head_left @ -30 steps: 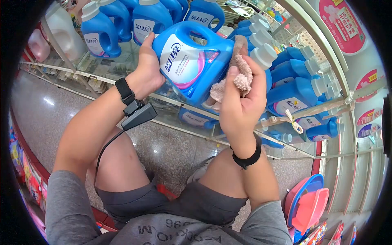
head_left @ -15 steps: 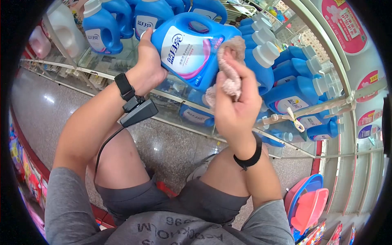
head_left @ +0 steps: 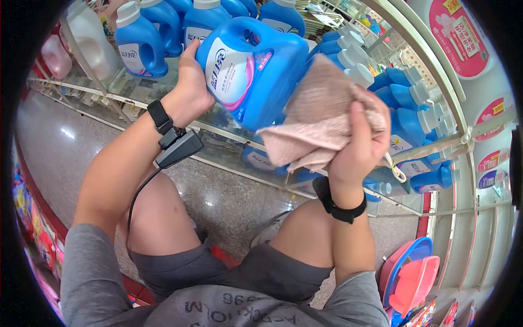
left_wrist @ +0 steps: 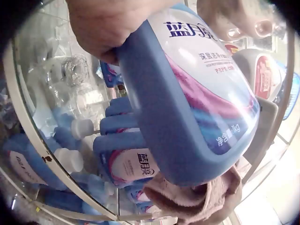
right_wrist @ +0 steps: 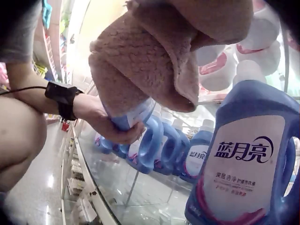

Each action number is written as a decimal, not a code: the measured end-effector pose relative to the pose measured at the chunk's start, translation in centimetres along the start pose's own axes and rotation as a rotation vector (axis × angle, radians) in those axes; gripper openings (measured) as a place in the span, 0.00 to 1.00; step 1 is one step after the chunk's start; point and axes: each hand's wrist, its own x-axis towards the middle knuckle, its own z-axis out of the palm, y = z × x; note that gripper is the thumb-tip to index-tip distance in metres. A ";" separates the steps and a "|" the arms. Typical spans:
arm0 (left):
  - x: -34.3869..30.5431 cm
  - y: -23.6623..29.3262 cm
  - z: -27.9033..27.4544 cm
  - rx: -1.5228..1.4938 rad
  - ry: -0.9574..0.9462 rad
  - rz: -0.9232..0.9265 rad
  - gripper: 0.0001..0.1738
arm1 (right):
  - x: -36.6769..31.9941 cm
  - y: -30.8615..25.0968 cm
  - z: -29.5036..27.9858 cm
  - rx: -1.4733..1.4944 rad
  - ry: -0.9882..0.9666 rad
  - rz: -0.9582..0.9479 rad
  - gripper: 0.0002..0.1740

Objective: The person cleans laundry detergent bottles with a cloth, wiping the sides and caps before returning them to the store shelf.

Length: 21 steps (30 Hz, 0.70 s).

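Note:
In the head view my left hand (head_left: 190, 90) grips a blue laundry detergent bottle (head_left: 280, 71) by its side, thumb near the label's edge and the other fingers hidden behind. The bottle is held tilted above the shelf, its white label (left_wrist: 185, 51) with a pink swirl facing me. My right hand (head_left: 362, 141) pinches a pinkish-brown cloth (head_left: 318, 109) at one side; the cloth hangs loosely spread and overlaps the bottle's lower end. From the left wrist, the cloth (left_wrist: 201, 197) shows just beyond the bottle's base. The right wrist view has it covering much of the bottle.
Similar blue bottles (head_left: 139, 46) with white caps line the glass shelf (head_left: 147, 87) behind and to the right. A white metal rail (head_left: 234, 139) edges the shelf. Pink and blue basins (head_left: 408, 278) stand on the floor at right, below tall white-and-pink bottles (head_left: 463, 32).
The cloth was bunched against the bottle's lower side; now it hangs spread out, and my right hand has moved rightward with it. The bottle has turned slightly in my left hand.

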 end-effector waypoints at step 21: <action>-1.5 0.3 1.3 0.021 -0.066 0.004 0.40 | -1.9 1.0 2.3 -0.039 -0.620 0.085 0.73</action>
